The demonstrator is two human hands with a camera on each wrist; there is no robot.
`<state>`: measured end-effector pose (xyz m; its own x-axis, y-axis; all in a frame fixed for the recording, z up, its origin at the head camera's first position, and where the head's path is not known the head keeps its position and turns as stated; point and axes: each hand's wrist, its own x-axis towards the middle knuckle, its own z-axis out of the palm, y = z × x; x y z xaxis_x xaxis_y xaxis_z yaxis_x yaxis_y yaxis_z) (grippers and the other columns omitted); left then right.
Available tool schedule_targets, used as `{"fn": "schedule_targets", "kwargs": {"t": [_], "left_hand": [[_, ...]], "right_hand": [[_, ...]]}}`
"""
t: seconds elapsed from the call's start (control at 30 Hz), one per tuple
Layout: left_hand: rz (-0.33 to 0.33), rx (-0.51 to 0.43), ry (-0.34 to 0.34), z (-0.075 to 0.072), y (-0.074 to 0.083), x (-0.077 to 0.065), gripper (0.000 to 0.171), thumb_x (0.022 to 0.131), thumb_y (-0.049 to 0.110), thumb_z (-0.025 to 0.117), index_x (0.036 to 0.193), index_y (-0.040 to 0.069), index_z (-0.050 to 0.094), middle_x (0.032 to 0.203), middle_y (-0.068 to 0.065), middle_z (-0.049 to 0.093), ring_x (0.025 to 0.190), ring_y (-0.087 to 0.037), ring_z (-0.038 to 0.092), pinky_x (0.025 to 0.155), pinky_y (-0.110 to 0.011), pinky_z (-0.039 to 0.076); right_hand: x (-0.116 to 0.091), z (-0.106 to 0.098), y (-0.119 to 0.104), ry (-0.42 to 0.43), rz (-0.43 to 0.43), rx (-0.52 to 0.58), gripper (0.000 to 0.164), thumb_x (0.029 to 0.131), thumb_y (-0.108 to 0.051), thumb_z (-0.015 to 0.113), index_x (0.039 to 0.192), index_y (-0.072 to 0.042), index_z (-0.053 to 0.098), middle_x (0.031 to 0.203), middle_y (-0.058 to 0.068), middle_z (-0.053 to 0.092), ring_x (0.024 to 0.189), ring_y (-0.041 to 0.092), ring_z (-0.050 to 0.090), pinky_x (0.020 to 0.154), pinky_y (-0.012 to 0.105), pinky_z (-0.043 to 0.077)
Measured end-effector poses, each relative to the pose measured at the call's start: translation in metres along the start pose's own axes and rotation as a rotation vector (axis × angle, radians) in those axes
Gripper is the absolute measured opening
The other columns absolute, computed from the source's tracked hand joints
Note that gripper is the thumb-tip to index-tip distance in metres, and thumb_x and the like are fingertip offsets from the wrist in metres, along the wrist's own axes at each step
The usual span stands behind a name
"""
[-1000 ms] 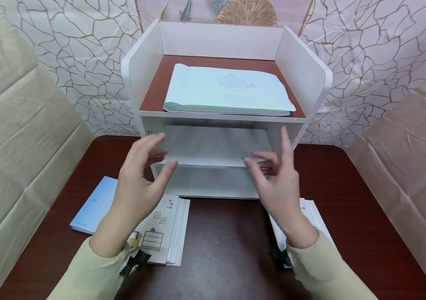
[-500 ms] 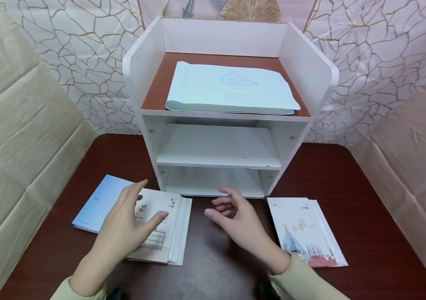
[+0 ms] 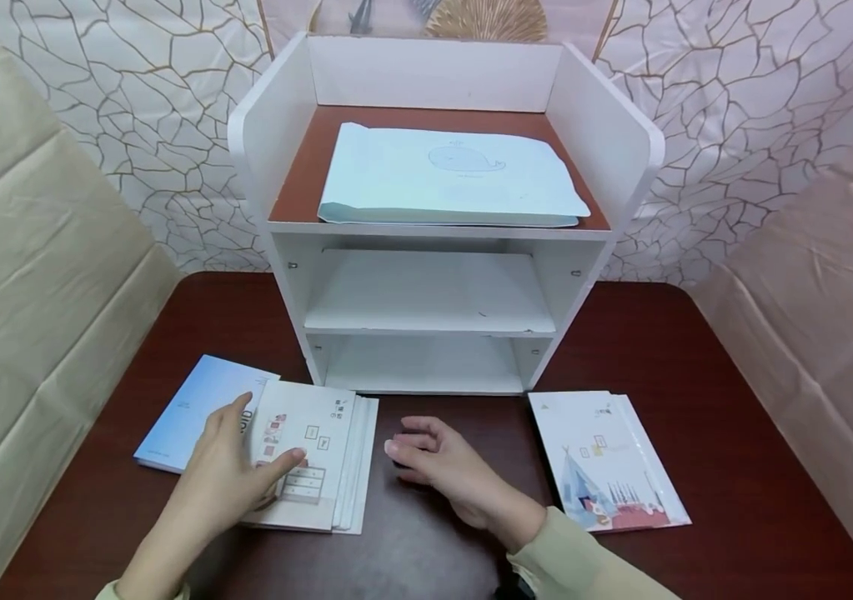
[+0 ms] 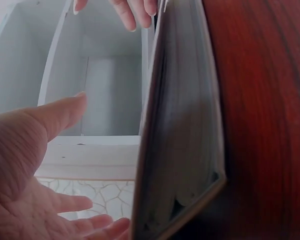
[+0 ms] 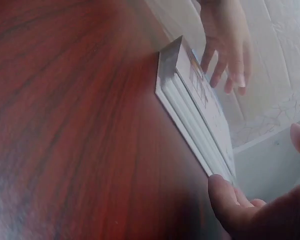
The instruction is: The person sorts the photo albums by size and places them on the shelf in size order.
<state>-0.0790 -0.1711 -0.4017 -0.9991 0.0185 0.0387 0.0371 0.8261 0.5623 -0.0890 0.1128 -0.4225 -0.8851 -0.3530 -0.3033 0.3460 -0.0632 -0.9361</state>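
In the head view a stack of white picture books (image 3: 302, 450) lies on the dark table, partly over a blue book (image 3: 197, 412). Above the stack's left part is my left hand (image 3: 223, 475), thumb spread from the fingers; whether it touches the cover I cannot tell. My right hand (image 3: 452, 471) is just right of the stack, fingers loosely bent, holding nothing. The left wrist view looks along the page edges of the stack (image 4: 190, 100). From the right wrist, the stack's layered edge (image 5: 190, 117) appears close to my right thumb, with the left hand (image 5: 227, 45) beyond.
A white shelf unit (image 3: 426, 333) stands at the back, with a light-blue packet bearing a whale drawing (image 3: 456, 175) on its brown top. More white picture books (image 3: 606, 462) lie at the right. Cloth screens (image 3: 51, 250) border the table (image 3: 734, 400).
Both hands have come down and back from before the shelf. My left hand is now over the left stack, and my right hand has moved left to that stack's right side.
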Motion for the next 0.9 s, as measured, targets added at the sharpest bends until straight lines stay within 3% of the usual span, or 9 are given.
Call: {"fn": "schedule_targets", "kwargs": {"t": [0.27,0.67,0.9], "left_hand": [[-0.017,0.011,-0.108,0.004,-0.003,-0.002,0.117,0.076,0.062,0.073,0.147,-0.011,0.016,0.138,-0.039,0.029,0.121,-0.050,0.040,0.094,-0.065,0.038],[-0.032,-0.027,-0.176,0.007,-0.003,-0.001,0.112,0.080,0.055,0.072,0.148,-0.010,0.012,0.141,-0.038,0.023,0.125,-0.050,0.037,0.098,-0.065,0.035],[-0.026,-0.039,-0.183,0.007,-0.004,-0.001,0.111,0.081,0.055,0.072,0.148,-0.010,0.012,0.142,-0.038,0.022,0.124,-0.049,0.038,0.097,-0.065,0.037]], "right_hand": [[0.003,0.006,0.006,0.006,0.071,0.069,0.078,0.086,-0.024,0.075,0.143,0.006,0.031,0.124,0.021,0.052,0.117,0.033,0.054,0.093,0.043,0.050],[0.005,0.010,0.007,-0.004,0.116,0.140,0.077,0.087,-0.022,0.075,0.143,0.007,0.031,0.127,0.022,0.049,0.117,0.033,0.054,0.093,0.043,0.050],[0.006,0.014,0.007,-0.005,0.143,0.172,0.072,0.088,-0.019,0.073,0.142,0.007,0.033,0.126,0.021,0.052,0.117,0.032,0.054,0.093,0.043,0.050]]}}
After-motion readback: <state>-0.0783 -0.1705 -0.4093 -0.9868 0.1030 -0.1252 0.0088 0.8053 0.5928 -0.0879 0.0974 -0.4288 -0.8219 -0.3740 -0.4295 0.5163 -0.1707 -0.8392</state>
